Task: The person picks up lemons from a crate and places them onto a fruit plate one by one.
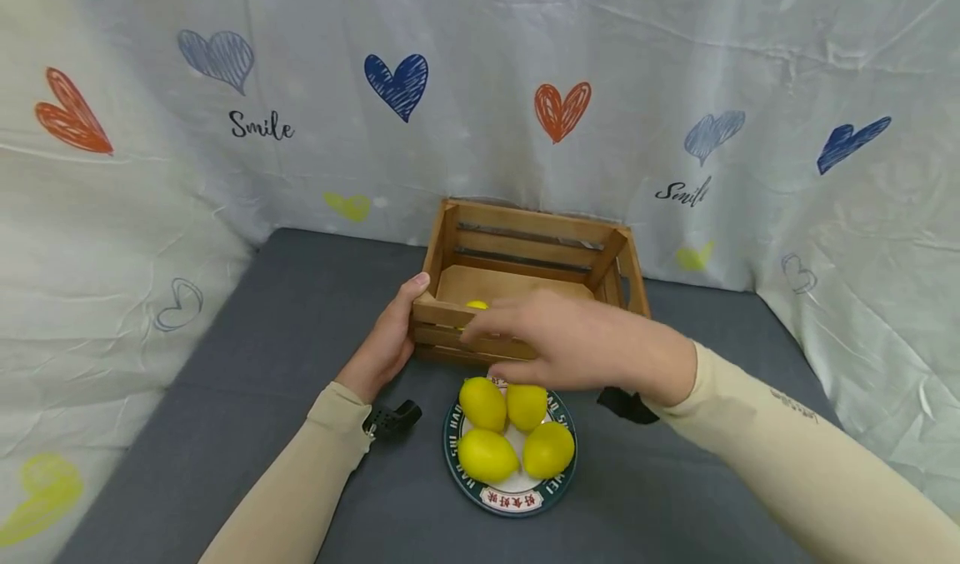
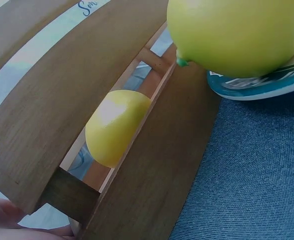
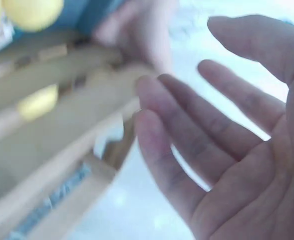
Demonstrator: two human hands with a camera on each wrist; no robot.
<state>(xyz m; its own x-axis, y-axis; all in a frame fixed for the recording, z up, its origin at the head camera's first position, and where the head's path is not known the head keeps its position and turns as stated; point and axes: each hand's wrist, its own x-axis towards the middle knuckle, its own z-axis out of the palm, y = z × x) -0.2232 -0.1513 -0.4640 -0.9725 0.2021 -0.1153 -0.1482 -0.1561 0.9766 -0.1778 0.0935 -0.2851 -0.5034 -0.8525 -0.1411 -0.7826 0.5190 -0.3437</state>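
Observation:
My left hand (image 1: 390, 331) grips the front left corner of a slatted wooden crate (image 1: 525, 214), thumb on the top edge. Inside the crate one yellow lemon (image 2: 116, 127) shows through the gap between the slats. My right hand (image 1: 551, 339) hovers over the crate's front side, holding nothing; its fingers (image 3: 216, 125) are spread and slightly bent in the right wrist view. Just in front of the crate, a round plate (image 1: 512, 501) with a dark green lettered rim carries several lemons (image 1: 487, 456). My right hand hides part of the crate's front.
A dark grey cloth covers the table (image 1: 330, 289). Behind and at both sides hangs a white curtain (image 1: 480, 147) printed with hearts and the word Smile; the crate stands close to it. Black straps (image 1: 393, 418) sit at both wrists.

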